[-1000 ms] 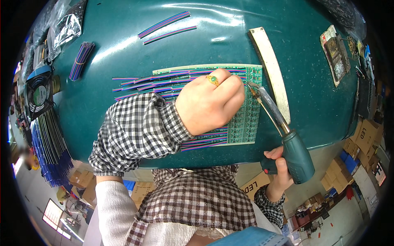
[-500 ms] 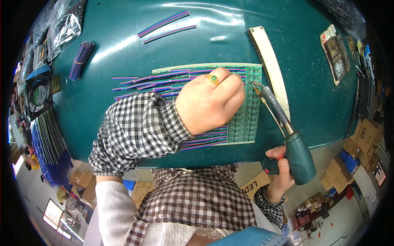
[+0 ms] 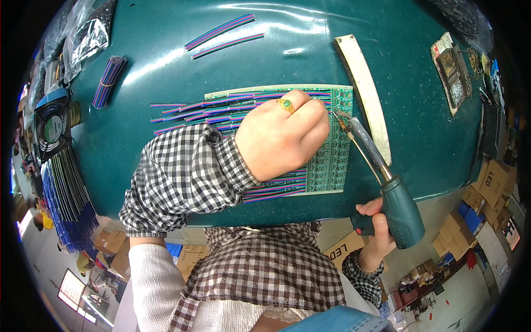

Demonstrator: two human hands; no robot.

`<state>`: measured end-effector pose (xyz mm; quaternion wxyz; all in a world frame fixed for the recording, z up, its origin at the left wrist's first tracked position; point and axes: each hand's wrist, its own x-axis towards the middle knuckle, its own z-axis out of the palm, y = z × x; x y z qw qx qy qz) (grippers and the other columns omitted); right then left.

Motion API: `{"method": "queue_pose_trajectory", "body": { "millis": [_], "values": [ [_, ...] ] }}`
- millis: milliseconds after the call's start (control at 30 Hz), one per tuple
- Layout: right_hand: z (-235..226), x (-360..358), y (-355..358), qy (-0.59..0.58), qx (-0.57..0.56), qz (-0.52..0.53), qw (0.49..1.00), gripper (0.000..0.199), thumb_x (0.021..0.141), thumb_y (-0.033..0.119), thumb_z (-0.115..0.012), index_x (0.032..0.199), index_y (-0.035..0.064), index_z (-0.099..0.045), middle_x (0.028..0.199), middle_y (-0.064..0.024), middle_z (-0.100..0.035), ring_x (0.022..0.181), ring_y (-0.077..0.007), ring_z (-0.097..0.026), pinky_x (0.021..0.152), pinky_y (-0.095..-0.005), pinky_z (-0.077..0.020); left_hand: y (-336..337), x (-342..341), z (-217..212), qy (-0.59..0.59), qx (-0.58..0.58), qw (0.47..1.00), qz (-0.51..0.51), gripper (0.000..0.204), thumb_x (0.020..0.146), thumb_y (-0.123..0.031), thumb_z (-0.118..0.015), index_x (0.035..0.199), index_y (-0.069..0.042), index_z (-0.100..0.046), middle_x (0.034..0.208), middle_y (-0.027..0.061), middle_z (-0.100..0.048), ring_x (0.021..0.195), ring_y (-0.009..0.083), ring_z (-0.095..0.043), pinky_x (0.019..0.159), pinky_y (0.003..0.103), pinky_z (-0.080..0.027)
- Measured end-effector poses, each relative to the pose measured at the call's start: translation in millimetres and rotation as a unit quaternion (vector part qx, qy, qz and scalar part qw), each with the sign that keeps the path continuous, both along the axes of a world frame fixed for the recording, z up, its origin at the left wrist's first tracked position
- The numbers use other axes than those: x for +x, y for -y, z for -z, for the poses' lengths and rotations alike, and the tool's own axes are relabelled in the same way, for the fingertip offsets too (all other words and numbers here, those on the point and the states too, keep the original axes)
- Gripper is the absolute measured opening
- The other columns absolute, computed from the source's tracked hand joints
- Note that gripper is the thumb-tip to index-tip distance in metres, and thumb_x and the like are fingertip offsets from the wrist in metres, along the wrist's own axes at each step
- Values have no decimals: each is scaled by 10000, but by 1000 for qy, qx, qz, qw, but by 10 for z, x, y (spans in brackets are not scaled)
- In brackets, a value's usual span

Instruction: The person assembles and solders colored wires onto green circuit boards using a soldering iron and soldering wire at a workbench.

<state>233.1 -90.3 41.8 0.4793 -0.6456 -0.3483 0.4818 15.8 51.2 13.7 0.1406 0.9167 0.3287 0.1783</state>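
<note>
My left hand (image 3: 283,135), with a green-stoned ring, is closed over a green circuit board panel (image 3: 327,171). Its fingertips are curled under, so whatever they pinch is hidden. Rows of multicoloured ribbon wires (image 3: 191,113) lie across the panel and stick out past its left side, running beneath the hand. My right hand (image 3: 380,229) grips the handle of a dark green soldering gun (image 3: 402,213). The gun slants up and left, its thin tip by the panel's small pads, just right of my left knuckles. A thin feed tube runs alongside the barrel.
Right of the panel lies a long pale strip (image 3: 365,97). Loose ribbon wires (image 3: 221,32) are at the back, with a tied wire bundle (image 3: 109,82) farther left. A small fan (image 3: 53,123) stands at the left edge, a dirty solder tray (image 3: 452,74) at the far right.
The soldering gun's tip has shifted slightly left and down, closer to my left knuckles. My left hand stays almost where it was.
</note>
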Motion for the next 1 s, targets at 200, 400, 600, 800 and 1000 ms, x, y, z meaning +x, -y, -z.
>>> {"method": "queue_pose_trajectory", "body": {
  "millis": [200,400,600,800,1000],
  "values": [
    [-6,6,8,-8,-12,-5,1000,272,832,166,-610,877,-93,-543,737,-151,-549,668,-240,-570,649,-396,-555,-2,4,-10,2,-3,1000,-1,329,655,-64,-607,963,46,-629,909,101,-558,814,230,-586,677,302,-529],
    [-19,-11,-5,-14,-15,-1,1000,241,834,141,-604,869,-90,-544,746,-155,-553,674,-243,-570,652,-399,-554,-7,-2,-6,-4,4,1000,2,338,649,-67,-609,967,46,-629,902,99,-556,809,227,-584,673,299,-525],
    [-3,-4,2,-5,11,-6,1000,303,847,131,-590,988,-131,-535,752,-155,-554,658,-237,-566,644,-396,-558,4,6,3,-7,8,1000,2,330,652,-62,-612,963,47,-629,896,96,-555,804,222,-584,667,291,-522],
    [17,48,26,-2,34,-21,999,427,863,163,-591,1132,-153,-491,793,-166,-582,681,-247,-596,634,-387,-560,1,6,6,-8,16,1000,3,324,655,-59,-616,962,44,-631,893,93,-554,802,219,-585,658,288,-521],
    [21,32,49,-7,11,-2,1000,412,863,182,-601,1103,-142,-517,827,-173,-602,718,-259,-622,639,-371,-556,2,8,6,-10,25,1000,3,334,649,-68,-612,965,39,-633,895,90,-555,804,215,-585,652,288,-521]
  ]
}}
